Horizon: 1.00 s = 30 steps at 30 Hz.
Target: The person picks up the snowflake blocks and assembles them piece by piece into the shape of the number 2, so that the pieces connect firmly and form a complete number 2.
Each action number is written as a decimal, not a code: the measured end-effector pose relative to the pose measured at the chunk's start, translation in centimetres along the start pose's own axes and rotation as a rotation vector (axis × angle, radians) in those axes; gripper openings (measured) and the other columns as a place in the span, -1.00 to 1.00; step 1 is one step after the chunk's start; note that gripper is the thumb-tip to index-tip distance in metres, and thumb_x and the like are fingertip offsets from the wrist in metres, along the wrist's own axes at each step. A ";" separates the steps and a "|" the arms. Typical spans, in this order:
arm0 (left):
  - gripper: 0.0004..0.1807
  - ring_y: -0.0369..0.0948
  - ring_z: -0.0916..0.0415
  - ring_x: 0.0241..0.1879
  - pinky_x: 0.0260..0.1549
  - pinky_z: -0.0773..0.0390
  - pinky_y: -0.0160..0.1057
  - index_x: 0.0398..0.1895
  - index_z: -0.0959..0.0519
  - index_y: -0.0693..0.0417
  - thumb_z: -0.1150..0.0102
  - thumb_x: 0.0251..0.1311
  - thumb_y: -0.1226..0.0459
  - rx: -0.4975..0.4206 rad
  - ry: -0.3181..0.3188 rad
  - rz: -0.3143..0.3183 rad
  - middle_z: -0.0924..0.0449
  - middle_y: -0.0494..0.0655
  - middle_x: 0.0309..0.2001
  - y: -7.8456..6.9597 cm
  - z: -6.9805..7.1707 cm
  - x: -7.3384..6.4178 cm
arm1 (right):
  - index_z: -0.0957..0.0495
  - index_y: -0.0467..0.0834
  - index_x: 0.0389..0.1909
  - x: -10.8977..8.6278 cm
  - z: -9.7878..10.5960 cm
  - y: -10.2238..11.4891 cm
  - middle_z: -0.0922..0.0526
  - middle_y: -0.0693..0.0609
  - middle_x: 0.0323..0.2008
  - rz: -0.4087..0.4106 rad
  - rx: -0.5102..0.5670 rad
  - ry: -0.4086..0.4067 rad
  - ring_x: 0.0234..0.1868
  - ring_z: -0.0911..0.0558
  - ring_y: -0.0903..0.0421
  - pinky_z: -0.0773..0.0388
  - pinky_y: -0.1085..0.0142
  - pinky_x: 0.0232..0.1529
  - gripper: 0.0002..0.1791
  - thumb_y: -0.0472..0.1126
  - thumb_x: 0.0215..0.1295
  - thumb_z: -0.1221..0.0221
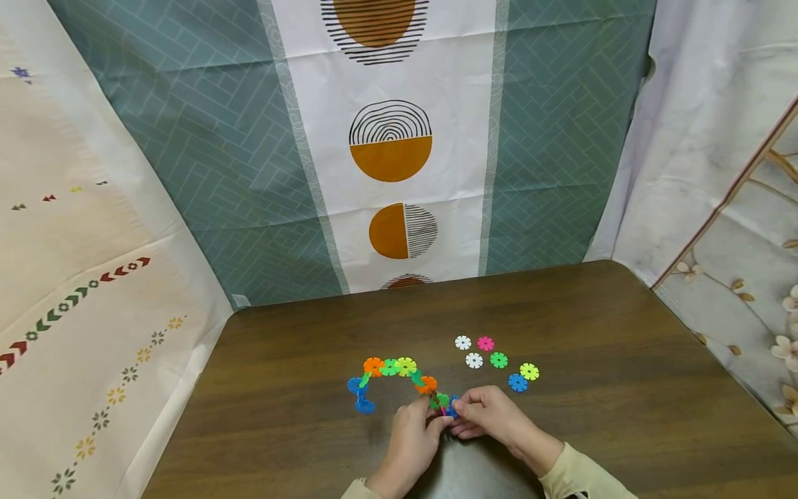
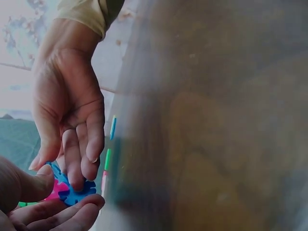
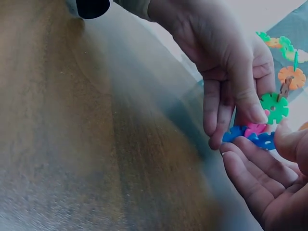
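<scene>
A chain of slotted snowflake discs in several colours curves over the table, its far left end a blue disc (image 1: pixel 364 406) and its top a yellow disc (image 1: pixel 406 366). My left hand (image 1: pixel 408 438) grips the near right end, thumb by a pink disc (image 3: pixel 255 129) below a green disc (image 3: pixel 274 108). Opposite it, my right hand (image 1: pixel 489 417) pinches a blue disc (image 3: pixel 263 140) between thumb and fingers. Another blue disc (image 3: pixel 234 133) lies on the pink disc's other side, next to the left fingertips. Fingers partly hide these joints.
Loose discs lie on the brown table (image 1: pixel 280 416) beyond my right hand: two white, a pink disc (image 1: pixel 485 344), a green disc (image 1: pixel 499 360), a yellow-green disc (image 1: pixel 529 371) and a blue disc (image 1: pixel 517 382). A patterned curtain (image 1: pixel 399 229) hangs behind the table's back edge.
</scene>
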State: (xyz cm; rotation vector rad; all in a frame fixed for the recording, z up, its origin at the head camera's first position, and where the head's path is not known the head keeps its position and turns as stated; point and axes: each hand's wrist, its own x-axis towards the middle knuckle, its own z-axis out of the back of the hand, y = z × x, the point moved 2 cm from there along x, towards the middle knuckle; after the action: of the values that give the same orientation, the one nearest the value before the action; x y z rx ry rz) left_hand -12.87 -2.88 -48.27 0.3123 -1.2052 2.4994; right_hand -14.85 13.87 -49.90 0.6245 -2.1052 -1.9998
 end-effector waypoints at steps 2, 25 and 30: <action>-0.85 -0.28 -0.60 -0.46 -0.56 -0.48 -0.36 -0.43 -0.60 0.13 -0.42 0.06 0.29 -0.007 0.000 0.009 -0.70 -0.14 -0.46 0.0 0.0 0.0 | -0.54 -0.49 -0.29 0.0 -0.1 -0.1 -0.70 -0.33 -0.31 -0.002 0.010 -0.003 -0.32 -0.73 -0.08 -0.67 0.15 -0.28 -0.68 -0.24 0.46 -0.08; -0.81 -0.41 -0.45 -0.53 -0.57 -0.44 -0.39 -0.44 -0.53 0.06 -0.39 0.13 0.23 -0.026 0.062 0.079 -0.68 -0.20 -0.50 0.4 0.7 0.2 | -0.66 -0.10 -0.36 -0.5 4.9 2.6 -0.62 0.15 -0.47 0.207 -0.856 -0.213 -0.52 -0.52 0.25 -0.53 0.29 -0.45 -0.95 -0.25 0.17 -0.35; -0.82 -0.44 -0.35 -0.58 -0.60 -0.40 -0.41 -0.41 -0.54 0.07 -0.37 0.15 0.23 -0.045 0.064 0.087 -0.62 -0.25 -0.54 0.5 0.9 0.1 | -0.68 -0.04 -0.32 -0.9 7.2 3.1 -0.52 0.10 -0.41 0.167 -1.188 -0.352 -0.37 -0.52 0.13 -0.50 0.17 -0.35 -0.79 -0.26 0.00 -0.46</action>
State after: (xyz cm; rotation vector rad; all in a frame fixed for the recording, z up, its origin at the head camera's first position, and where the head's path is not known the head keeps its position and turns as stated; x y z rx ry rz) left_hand -13.07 -3.85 -48.07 0.1703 -1.2726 2.5312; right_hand -17.44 20.82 -47.33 -0.1269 -0.6722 -2.8153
